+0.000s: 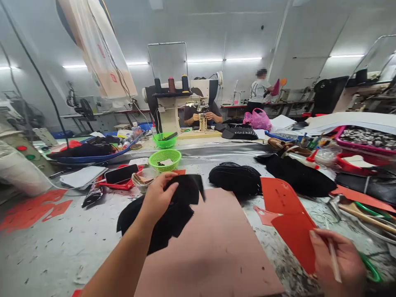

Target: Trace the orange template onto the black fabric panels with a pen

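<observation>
My left hand (pixel 158 197) pinches a black cut piece of material (pixel 187 187) by its edge between thumb and fingers. Below it, more black cut pieces (pixel 170 222) lie partly on a pinkish-brown board (pixel 213 247), with my forearm hiding some of them. At the lower right, my right hand (pixel 340 258) is closed around a slim white pen (pixel 334 262). Its thumb overlaps the edge of a red-orange template (pixel 291 231); I cannot tell whether it grips the template too. A smaller pinkish template (pixel 266 216) lies beside that one.
Black stacked pieces (pixel 235 179) lie behind the board. Left of them are green baskets (pixel 165 160) and a phone (pixel 121 174) on a red tray. Tools and a green-handled item (pixel 371 268) crowd the right. Opposite, a person (pixel 213 115) works at a sewing machine (pixel 173 105).
</observation>
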`<state>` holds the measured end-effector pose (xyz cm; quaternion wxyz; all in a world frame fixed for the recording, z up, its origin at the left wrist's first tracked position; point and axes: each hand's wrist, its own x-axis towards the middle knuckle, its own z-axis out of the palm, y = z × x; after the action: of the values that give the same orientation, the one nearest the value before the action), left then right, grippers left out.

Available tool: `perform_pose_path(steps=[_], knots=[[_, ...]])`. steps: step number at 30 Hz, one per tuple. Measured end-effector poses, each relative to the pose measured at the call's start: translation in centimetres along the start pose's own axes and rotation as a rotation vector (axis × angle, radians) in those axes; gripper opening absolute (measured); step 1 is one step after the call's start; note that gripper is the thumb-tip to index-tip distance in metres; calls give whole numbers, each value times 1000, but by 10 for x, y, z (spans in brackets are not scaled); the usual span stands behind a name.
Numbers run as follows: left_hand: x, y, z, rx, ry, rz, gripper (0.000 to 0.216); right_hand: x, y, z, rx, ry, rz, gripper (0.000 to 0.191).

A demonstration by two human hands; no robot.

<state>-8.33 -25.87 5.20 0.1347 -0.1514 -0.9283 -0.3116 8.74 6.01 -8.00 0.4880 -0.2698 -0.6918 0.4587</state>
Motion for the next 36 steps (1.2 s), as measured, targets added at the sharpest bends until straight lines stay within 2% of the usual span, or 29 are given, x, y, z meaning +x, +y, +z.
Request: perform_pose_path(steps=[2,4,5,7,10,11,12,14,16,18,20,22,27,33,36], knots=[[-38,-3,30,-436,-167,-162,38,2,-16,7,42,-16,-8,36],[-76,-12,56,-490,-327,-251,37,4,-24,14,86,-81,-29,31],[-93,-17,66,-410,-365,-215,36,5,-26,17,111,-151,-38,28],[-120,-26,73,-169,-320,-52,41,6,-28,26,139,-356,-57,22],[-140,-35,65,111,-81,224,63,0,-28,48,73,-807,-107,16],[-143,-37,60,165,-39,298,69,-5,-28,56,43,-955,-138,13],[-143,-39,57,205,-45,370,71,-10,-28,64,7,-1080,-174,10],[-143,-43,55,248,-182,507,65,-21,-28,76,-85,-1237,-257,4],[-143,-49,59,253,-339,603,49,-29,-27,80,-180,-1241,-363,6],[-144,-54,65,226,-388,627,37,-33,-26,73,-211,-1162,-484,13],[-144,-57,71,187,-367,610,31,-35,-24,59,-204,-1117,-568,22],[-144,-58,74,150,-345,605,30,-37,-21,41,-217,-1136,-598,28],[-141,-55,76,96,-331,634,31,-46,-11,8,-285,-1101,-660,24],[-140,-55,75,129,-322,651,31,-50,-9,6,-292,-1053,-696,17],[-143,-42,73,211,-334,625,30,-49,-14,8,-300,-1056,-698,15]])
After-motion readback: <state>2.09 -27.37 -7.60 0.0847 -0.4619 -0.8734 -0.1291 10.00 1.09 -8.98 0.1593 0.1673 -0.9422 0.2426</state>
